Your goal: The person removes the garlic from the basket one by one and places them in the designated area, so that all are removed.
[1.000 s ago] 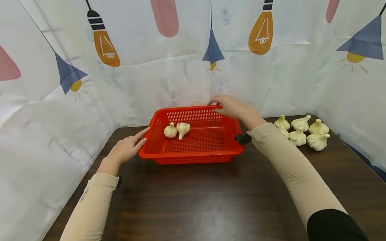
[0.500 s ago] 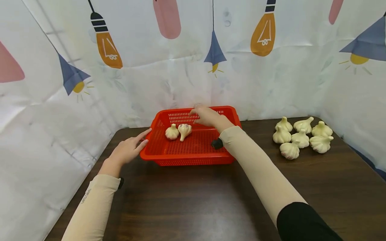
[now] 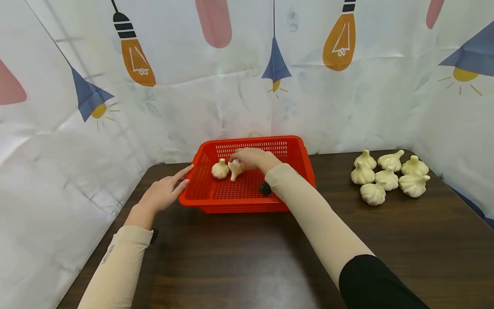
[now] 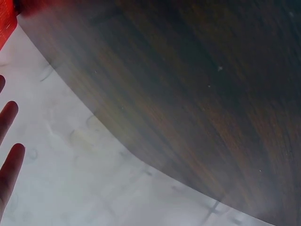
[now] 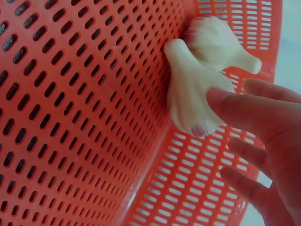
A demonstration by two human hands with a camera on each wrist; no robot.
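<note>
In the head view, a red plastic basket [image 3: 239, 206] holds two garlic bulbs. My right hand [image 3: 252, 158] is inside it, fingers over the right garlic bulb [image 3: 236, 170]. In the right wrist view the thumb [image 5: 225, 101] overlaps this near bulb [image 5: 188, 94], its other fingers spread beyond. A second garlic bulb [image 5: 216, 42], with a purple-tinged base, sits right beside it; in the head view this left bulb [image 3: 220, 170] stands stem up. My left hand [image 3: 165, 192] rests its fingertips at the basket's left rim, fingers extended.
Several garlic bulbs [image 3: 387, 177] lie in a cluster at the right back of the dark wooden table [image 3: 239, 257]. A white patterned curtain [image 3: 247, 107] hangs right behind the basket and along the left side.
My right hand has come left and down from the basket's back right rim to the right garlic bulb. The left hand has stayed at the rim.
</note>
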